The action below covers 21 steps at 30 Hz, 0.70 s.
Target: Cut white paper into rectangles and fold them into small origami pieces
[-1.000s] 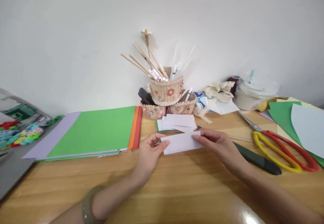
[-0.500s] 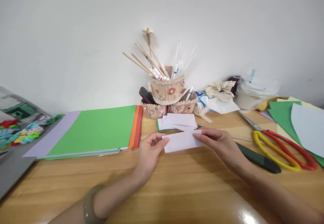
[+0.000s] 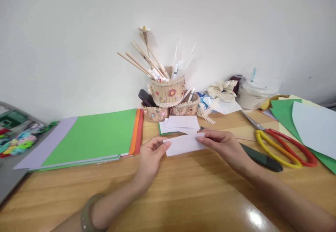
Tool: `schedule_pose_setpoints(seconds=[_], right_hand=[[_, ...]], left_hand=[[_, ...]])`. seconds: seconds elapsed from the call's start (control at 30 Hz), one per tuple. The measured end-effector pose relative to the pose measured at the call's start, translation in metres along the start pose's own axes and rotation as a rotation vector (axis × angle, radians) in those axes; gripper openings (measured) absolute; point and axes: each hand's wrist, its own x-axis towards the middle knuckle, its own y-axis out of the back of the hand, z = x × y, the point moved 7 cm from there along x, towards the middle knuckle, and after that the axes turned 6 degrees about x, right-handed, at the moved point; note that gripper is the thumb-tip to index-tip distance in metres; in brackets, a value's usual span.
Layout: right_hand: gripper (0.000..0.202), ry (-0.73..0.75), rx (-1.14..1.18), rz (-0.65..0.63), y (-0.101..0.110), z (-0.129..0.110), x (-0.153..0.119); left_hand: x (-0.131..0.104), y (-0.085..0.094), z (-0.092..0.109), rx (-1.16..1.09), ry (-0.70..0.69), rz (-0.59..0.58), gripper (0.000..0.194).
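Note:
A small white paper rectangle (image 3: 185, 144) is held between my two hands over the wooden table. My left hand (image 3: 152, 156) pinches its left end between thumb and fingers, with a ring on one finger. At the right end, my right hand (image 3: 223, 144) grips the paper the same way. Just behind it lies a loose pile of white paper pieces (image 3: 183, 122), with a green edge showing under them.
Coloured sheets (image 3: 91, 137) lie on the left. Decorated stick baskets (image 3: 168, 93) with pens and sticks stand at the back. Scissors (image 3: 286, 146), a dark green cutter (image 3: 262, 157), lace (image 3: 223, 90), a plastic cup (image 3: 256, 93) and more paper (image 3: 315, 127) are on the right.
The whole view has shifted slightly, so most objects appear farther left. Both hands keep their hold on the white paper rectangle.

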Motion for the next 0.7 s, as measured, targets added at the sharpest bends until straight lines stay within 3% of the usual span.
schedule_pose_setpoints(seconds=[0.7], right_hand=[[0.027,-0.078,0.082,0.03,0.0018,0.002,-0.003]], left_hand=[[0.0006,0.0021,-0.0031,0.017,-0.026,-0.016,0.021]])
